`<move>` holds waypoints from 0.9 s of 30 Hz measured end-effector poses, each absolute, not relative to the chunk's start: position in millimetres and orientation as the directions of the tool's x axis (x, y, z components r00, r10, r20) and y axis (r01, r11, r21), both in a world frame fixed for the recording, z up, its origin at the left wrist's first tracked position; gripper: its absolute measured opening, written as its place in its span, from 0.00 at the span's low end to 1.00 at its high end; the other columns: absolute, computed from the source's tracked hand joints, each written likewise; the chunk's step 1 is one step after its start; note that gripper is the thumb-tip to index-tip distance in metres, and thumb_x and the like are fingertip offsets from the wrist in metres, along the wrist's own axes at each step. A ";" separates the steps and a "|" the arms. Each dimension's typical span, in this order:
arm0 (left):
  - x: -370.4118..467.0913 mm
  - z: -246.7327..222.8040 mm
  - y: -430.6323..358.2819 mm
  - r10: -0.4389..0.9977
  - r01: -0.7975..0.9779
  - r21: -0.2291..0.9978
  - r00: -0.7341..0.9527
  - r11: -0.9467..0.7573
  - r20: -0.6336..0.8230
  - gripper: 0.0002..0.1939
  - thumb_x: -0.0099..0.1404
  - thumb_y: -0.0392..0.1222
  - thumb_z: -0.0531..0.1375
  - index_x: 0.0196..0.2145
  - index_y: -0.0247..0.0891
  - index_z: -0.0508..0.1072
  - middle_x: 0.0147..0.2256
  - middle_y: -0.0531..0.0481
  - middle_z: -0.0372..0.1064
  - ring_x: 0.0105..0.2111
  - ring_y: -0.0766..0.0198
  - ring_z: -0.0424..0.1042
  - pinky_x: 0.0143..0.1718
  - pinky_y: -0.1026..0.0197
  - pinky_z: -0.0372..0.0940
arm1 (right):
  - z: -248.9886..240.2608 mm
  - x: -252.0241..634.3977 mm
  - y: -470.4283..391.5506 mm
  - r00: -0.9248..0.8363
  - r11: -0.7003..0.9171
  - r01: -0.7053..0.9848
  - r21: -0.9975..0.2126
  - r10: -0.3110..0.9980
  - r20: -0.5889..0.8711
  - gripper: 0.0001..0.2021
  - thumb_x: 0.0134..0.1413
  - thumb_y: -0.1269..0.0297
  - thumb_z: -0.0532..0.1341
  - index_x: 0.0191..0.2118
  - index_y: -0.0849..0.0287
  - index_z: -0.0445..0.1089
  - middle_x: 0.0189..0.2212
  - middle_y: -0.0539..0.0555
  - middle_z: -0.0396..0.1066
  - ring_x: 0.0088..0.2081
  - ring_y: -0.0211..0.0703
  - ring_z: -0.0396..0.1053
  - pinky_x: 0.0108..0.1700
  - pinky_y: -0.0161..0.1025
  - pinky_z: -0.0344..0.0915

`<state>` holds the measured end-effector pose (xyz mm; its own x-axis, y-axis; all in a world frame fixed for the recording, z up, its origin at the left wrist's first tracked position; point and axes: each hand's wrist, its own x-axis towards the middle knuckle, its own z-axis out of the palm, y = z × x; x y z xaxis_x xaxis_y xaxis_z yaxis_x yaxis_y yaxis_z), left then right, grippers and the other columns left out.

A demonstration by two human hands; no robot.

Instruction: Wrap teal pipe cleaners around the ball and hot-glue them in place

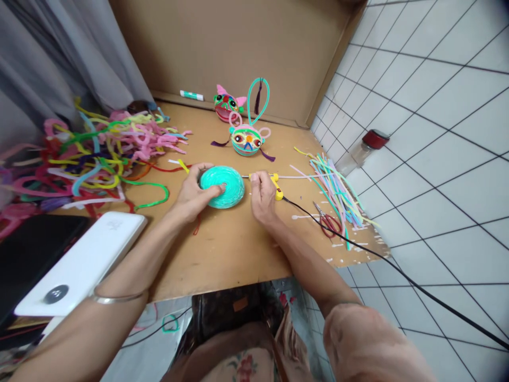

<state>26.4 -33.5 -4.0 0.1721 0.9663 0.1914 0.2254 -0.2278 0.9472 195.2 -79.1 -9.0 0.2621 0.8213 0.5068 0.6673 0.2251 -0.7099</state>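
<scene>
A round teal coil (228, 183), wound in tight rings, is gripped in my left hand (194, 193) with the thumb pressed on its middle. My right hand (262, 196) is closed round a yellow hot glue gun (279, 192), whose metal nozzle (245, 176) points left at the coil's edge; whether they touch I cannot tell. A pale glue stick (300, 176) appears to run out of the gun's back. Behind the hands stands a decorated teal animal-face ornament (246, 142) with pink loop ears, a teal loop and purple tassels.
Heaped coloured fuzzy stems (99, 154) lie left, near a white power bank (83, 260) and a black device (35, 254). Red-handled scissors (330, 225) and pastel sticks (338, 185) lie right. The gun's black cord (377, 250) crosses the table edge. A second ornament (227, 110) stands behind.
</scene>
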 end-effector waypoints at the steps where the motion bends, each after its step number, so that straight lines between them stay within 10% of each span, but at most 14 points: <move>1: 26.7 -3.2 -33.8 0.967 0.227 0.948 0.176 -0.223 0.186 0.35 0.44 0.55 0.64 0.49 0.38 0.65 0.49 0.43 0.68 0.50 0.49 0.69 0.53 0.47 0.68 | -5.7 203.3 -77.4 0.247 0.164 0.745 -0.646 0.832 0.496 0.11 0.68 0.64 0.47 0.33 0.54 0.61 0.36 0.55 0.69 0.41 0.46 0.64 0.49 0.44 0.61; 5: 27.9 -3.5 -33.5 0.969 0.202 0.958 0.182 -0.205 0.169 0.36 0.43 0.55 0.65 0.49 0.39 0.65 0.48 0.44 0.68 0.49 0.49 0.69 0.53 0.47 0.67 | 21.9 253.9 -80.0 0.295 -0.220 0.949 -0.227 0.874 0.385 0.16 0.62 0.77 0.48 0.45 0.62 0.70 0.45 0.67 0.72 0.49 0.55 0.66 0.52 0.51 0.59; 11: 29.2 -9.1 -30.9 0.968 0.156 0.964 0.170 -0.213 0.187 0.35 0.43 0.54 0.67 0.48 0.41 0.66 0.47 0.46 0.69 0.47 0.50 0.69 0.50 0.49 0.69 | 59.4 338.0 -105.2 0.559 -0.631 0.746 0.213 0.767 0.315 0.20 0.64 0.78 0.46 0.50 0.72 0.74 0.51 0.76 0.70 0.55 0.64 0.68 0.53 0.58 0.62; 27: 29.5 -8.0 -31.8 0.964 0.109 0.974 0.200 -0.200 0.175 0.33 0.43 0.52 0.66 0.47 0.40 0.65 0.46 0.46 0.69 0.47 0.52 0.70 0.50 0.50 0.69 | 38.9 386.4 -117.8 0.727 -0.667 0.645 0.373 0.686 -0.031 0.19 0.66 0.65 0.55 0.56 0.70 0.73 0.50 0.76 0.74 0.53 0.57 0.74 0.48 0.46 0.70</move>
<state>29.5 -31.8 -8.0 0.1999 0.9640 0.1752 0.1095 -0.1997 0.9737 386.4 -117.8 38.9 0.7269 0.6860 -0.0315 0.6452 -0.6666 0.3733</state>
